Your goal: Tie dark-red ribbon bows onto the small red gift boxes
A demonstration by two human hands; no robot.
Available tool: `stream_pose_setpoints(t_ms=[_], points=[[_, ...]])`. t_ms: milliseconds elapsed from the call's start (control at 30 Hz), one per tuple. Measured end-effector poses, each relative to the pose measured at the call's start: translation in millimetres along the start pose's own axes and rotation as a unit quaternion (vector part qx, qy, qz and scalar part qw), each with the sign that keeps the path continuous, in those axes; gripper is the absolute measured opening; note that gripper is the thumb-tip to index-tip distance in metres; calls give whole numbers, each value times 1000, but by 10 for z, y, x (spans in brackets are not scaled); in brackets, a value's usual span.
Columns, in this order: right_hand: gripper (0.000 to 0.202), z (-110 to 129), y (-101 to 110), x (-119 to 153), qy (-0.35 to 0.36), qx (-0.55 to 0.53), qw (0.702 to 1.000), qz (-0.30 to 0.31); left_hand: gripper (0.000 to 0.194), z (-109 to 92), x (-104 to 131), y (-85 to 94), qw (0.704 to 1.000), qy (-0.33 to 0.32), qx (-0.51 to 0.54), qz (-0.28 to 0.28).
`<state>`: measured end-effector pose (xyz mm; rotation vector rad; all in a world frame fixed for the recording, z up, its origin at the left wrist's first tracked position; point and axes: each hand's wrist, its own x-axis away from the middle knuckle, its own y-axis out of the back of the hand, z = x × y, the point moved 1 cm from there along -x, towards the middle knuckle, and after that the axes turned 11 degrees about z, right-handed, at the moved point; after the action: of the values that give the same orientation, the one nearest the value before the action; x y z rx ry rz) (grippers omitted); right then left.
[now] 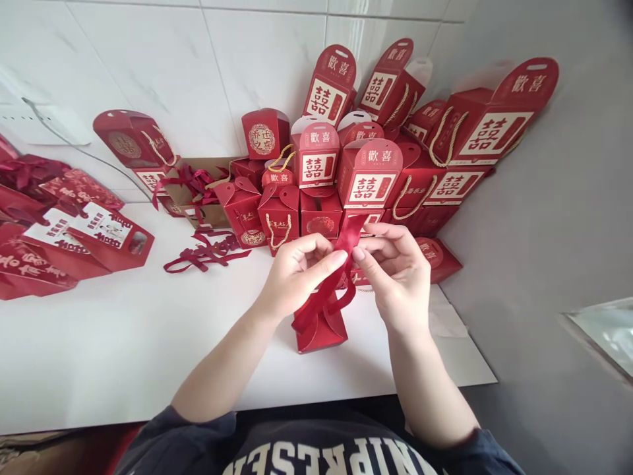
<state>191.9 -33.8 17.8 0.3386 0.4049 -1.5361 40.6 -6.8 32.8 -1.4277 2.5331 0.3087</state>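
Ribbon (321,300), red satin, sits pinched in both left hand (297,272) and right hand (398,277); long axis slants far-right to near-left, over red gift box (322,340) lying near side of hands.

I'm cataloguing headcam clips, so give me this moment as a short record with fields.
Left hand: pinches a red ribbon
Right hand: at the same ribbon; exact grip unclear
Below the hands: a closed red box, ribbon tails hanging over it
Surface: white table
Behind: stacked boxes, mostly red
Left of the stack: loose ribbons in front of a brown carton holding more
Far left: red packages with white labels
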Motion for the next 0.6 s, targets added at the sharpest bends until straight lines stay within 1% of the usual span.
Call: stream_pose_setpoints(t_ms=[133,233,333,467,600], points=[[26,-14,-9,-1,12,-4,1000,-20,20,57,3,-64,998,-3,61,-11],[25,-26,-20,-3,19,-1,1000,-25,21,81,3,-90,996,10,91,-13],[25,-31,-24,3,21,-4,999,-26,23,96,4,-95,994,19,102,-24],[23,-38,-22,9,16,-1,1000,-24,25,108,-1,-97,992,15,113,-54],[33,-73,-9,-13,-8,-4,1000,-1,26,101,-5,-110,993,0,94,-71]])
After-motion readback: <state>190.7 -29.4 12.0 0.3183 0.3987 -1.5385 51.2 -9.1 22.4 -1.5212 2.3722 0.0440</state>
